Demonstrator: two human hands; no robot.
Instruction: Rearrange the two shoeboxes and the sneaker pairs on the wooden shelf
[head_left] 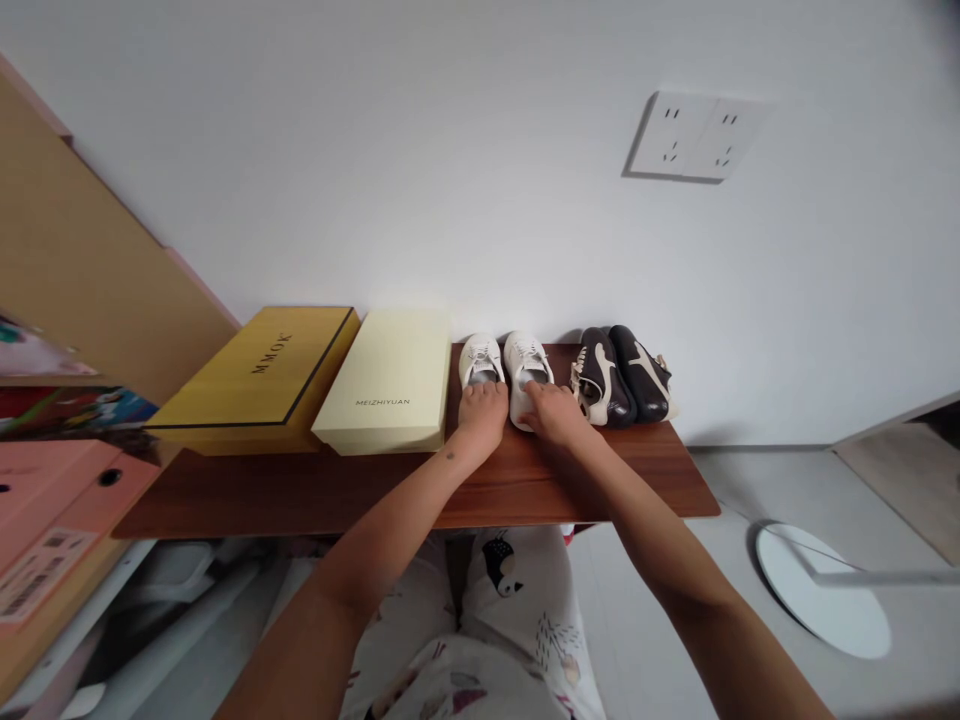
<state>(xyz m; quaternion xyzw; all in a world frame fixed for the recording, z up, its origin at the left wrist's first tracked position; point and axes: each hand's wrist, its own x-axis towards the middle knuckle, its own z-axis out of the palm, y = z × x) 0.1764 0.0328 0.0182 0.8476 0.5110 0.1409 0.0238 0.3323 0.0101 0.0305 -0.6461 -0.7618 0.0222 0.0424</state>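
Reddish-brown wooden board (645, 490) runs along a white wall (375, 170), with a pair of white lace-up sneakers (491, 360) standing near its middle, toes to the wall. The left hand (480, 415) lies curled over the heel end of one sneaker, and the right hand (551, 415) rests half-open across the heel end of the other; whether either has a firm hold cannot be told. Just left of the sneakers sits a cream MEIZHIYUAN shoebox (382, 380), with a mustard-yellow MMOK box (259, 375) beyond it. Just right, a black-and-cream pair of shoes (619, 375) stands close. That tight spacing looks like the main risk: any sideways swing of the sneakers could knock the cream box or the dark pair. A careless pull toward the person could also tip a sneaker over the board's front edge. Open room lies in front of the sneakers, on the bare wood, and the wall closes off any movement behind them.
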